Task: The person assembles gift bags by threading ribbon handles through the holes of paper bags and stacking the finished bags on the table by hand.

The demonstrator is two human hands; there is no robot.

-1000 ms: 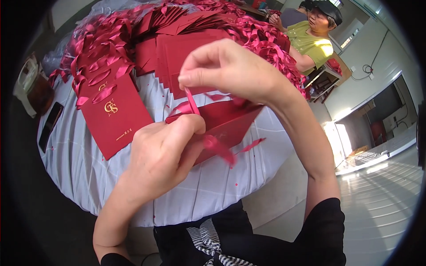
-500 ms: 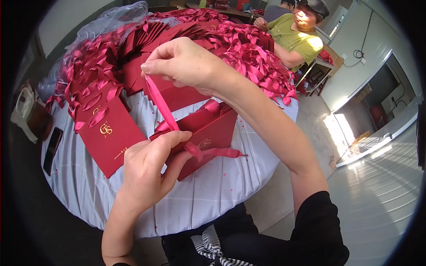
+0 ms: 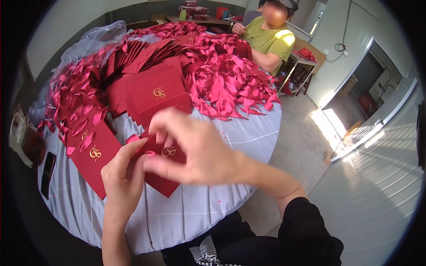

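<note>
While the left hand (image 3: pixel 120 177) pinches the upper edge of a red bag (image 3: pixel 166 184) between thumb and fingers, the right hand (image 3: pixel 197 150), blurred, curves over it with thumb and fingers bent, and whether it grips the ribbon (image 3: pixel 151 154) I cannot tell. Held tilted above the near part of the cloth (image 3: pixel 213 208), the bag is right of a flat bag (image 3: pixel 96 165) and nearer than the ribbon pile (image 3: pixel 230 84).
</note>
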